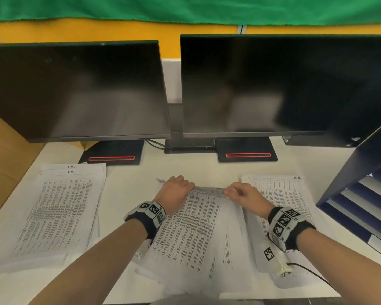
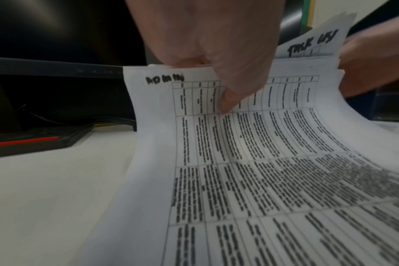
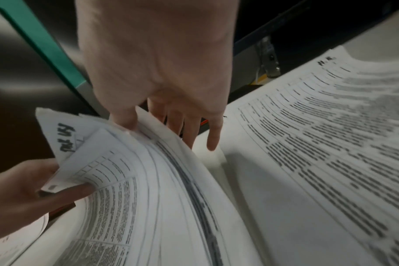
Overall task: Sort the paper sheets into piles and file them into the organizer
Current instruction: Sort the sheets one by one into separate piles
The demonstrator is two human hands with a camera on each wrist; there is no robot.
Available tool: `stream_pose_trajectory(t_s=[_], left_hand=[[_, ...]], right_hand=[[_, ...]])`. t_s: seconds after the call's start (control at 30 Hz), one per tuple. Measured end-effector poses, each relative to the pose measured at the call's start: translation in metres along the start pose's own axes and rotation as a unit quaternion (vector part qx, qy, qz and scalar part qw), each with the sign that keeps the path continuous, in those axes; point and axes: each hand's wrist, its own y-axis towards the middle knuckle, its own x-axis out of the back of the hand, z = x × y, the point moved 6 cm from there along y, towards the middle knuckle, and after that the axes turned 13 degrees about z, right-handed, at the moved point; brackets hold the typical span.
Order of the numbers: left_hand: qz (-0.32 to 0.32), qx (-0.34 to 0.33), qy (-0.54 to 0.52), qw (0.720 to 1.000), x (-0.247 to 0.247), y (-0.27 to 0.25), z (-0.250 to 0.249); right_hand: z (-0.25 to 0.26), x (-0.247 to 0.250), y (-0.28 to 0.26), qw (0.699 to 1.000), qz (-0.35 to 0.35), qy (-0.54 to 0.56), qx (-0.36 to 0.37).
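In the lower middle of the head view, a loose stack (image 1: 191,234) of printed sheets lies on the white surface (image 1: 128,179), its far edge lifted. The left hand (image 1: 174,190) pinches that edge, thumb on a sheet marked "ADMIN" (image 2: 216,144). The right hand (image 1: 240,193) holds the same edge further right, thumb in front and fingers (image 3: 189,126) behind the sheets; another sheet (image 3: 62,136) with handwriting stands behind. A left pile (image 1: 59,208) lies at the frame's left and a right pile (image 1: 279,190) just right of the hands. The dark blue organizer (image 1: 361,194) stands at the right edge. Two dark monitors (image 1: 79,91) fill the upper half.
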Motion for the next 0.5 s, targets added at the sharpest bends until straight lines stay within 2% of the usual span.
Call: stream_pose_trajectory(t_s=[0.13, 0.23, 0.27, 0.37, 0.5], left_hand=[[0.018, 0.029, -0.068, 0.997, 0.009, 0.007, 0.014], [0.065, 0.057, -0.101, 0.991, 0.011, 0.017, 0.023], [0.087, 0.065, -0.118, 0.987, 0.01, 0.02, 0.025], [0.127, 0.081, -0.151, 0.977, 0.008, 0.026, 0.026], [0.127, 0.12, -0.258, 0.95, 0.007, 0.028, 0.032]], right_hand=[[-0.013, -0.008, -0.004, 0.99, 0.008, 0.128, -0.066], [-0.012, -0.019, -0.004, 0.961, 0.049, 0.267, -0.052], [-0.011, -0.021, -0.004, 0.957, 0.056, 0.281, -0.051], [-0.011, -0.024, -0.005, 0.967, 0.044, 0.238, -0.08], [-0.014, -0.022, -0.003, 0.976, 0.01, 0.209, -0.062]])
